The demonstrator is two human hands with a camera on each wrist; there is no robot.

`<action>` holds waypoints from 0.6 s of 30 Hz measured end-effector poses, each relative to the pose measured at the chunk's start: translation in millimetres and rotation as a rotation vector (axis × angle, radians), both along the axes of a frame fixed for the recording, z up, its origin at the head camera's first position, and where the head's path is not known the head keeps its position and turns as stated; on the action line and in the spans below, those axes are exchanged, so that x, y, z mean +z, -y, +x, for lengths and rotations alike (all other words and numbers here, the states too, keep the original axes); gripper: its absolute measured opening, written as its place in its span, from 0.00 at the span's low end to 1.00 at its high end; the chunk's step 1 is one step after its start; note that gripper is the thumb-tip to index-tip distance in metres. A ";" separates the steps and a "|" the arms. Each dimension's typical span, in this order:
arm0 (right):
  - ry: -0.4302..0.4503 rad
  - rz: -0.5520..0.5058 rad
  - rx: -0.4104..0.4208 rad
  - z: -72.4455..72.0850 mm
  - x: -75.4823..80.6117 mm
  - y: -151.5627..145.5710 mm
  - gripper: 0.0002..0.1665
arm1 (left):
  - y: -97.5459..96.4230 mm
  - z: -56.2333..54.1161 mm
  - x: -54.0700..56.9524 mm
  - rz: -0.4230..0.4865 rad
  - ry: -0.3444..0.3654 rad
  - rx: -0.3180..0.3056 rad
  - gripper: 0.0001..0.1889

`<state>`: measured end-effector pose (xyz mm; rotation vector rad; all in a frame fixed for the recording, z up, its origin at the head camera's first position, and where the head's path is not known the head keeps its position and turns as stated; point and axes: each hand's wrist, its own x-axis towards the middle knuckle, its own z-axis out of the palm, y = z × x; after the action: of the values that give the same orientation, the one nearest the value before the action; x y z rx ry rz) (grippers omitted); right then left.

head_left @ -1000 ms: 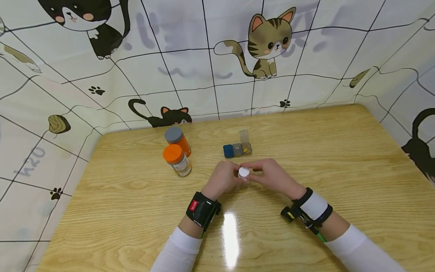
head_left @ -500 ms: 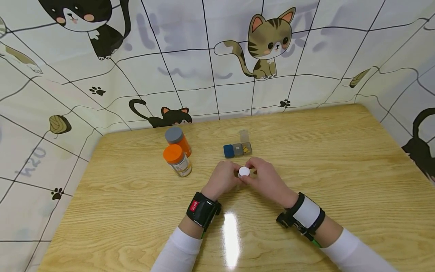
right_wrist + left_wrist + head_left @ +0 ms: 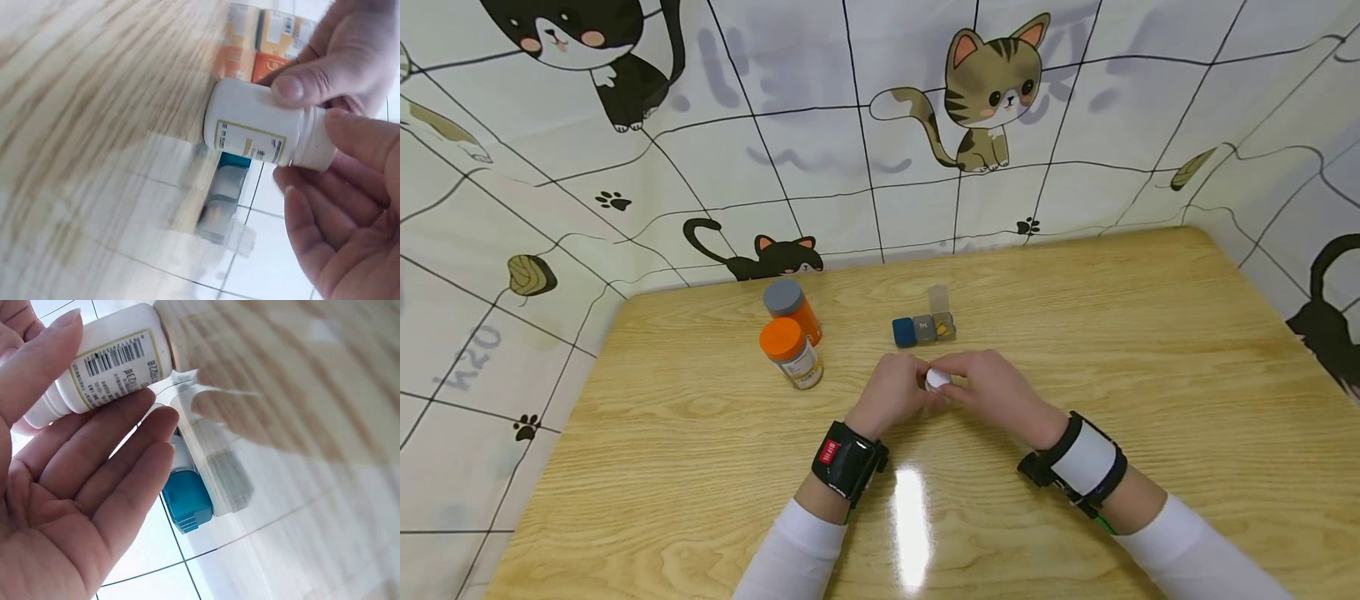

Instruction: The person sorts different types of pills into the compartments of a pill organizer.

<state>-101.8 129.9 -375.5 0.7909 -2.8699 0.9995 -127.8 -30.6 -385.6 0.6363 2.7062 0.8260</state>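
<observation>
A small white pill bottle (image 3: 244, 109) with a barcode label stands on the table between both hands. My left hand (image 3: 891, 390) grips its body between thumb and fingers. At the top, the thumb and fingers of my right hand (image 3: 1003, 396) pinch the white cap (image 3: 937, 379). From above, mostly the cap shows, as the hands hide the body. Just beyond the hands lies a small pill organizer (image 3: 923, 329). Its left compartment has a blue lid, and the right one has its clear lid (image 3: 938, 300) raised over yellow pills.
Left of the hands stand an orange bottle (image 3: 808, 321) with a grey lid and a clear labelled bottle (image 3: 803, 368) with an orange lid, close together. A cat-patterned cloth (image 3: 820, 183) rises behind the wooden table (image 3: 1075, 317) and at its sides.
My right hand and wrist have turned inward around the cap, then partly back out. My left hand has kept the bottle in the same place.
</observation>
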 end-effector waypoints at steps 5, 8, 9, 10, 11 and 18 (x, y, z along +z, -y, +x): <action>-0.038 0.062 -0.071 2.9 -1.9 8.2 0.08 | -0.5 -0.5 0.1 0.004 -0.012 -0.011 0.05; -0.002 0.046 -0.108 1.8 -5.0 9.5 0.11 | -0.3 -0.7 -0.2 0.004 -0.021 -0.011 0.05; 0.018 0.032 -0.113 0.9 -5.7 9.1 0.13 | -0.4 -0.7 -0.3 0.004 -0.022 -0.010 0.05; 0.043 0.014 -0.110 -0.1 -5.8 8.1 0.13 | -0.4 -0.7 -0.3 0.005 -0.024 -0.009 0.05; 0.066 -0.005 -0.100 -1.4 -5.8 6.3 0.14 | -0.5 -0.8 -0.3 0.006 -0.023 -0.007 0.05; 0.255 -0.145 0.070 -12.2 -4.0 -16.3 0.30 | -0.4 -0.5 0.4 -0.014 -0.028 -0.018 0.07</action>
<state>-114.1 146.2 -379.5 0.8119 -2.9460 1.3936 -128.3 -30.2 -385.2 0.6729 2.7251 0.7990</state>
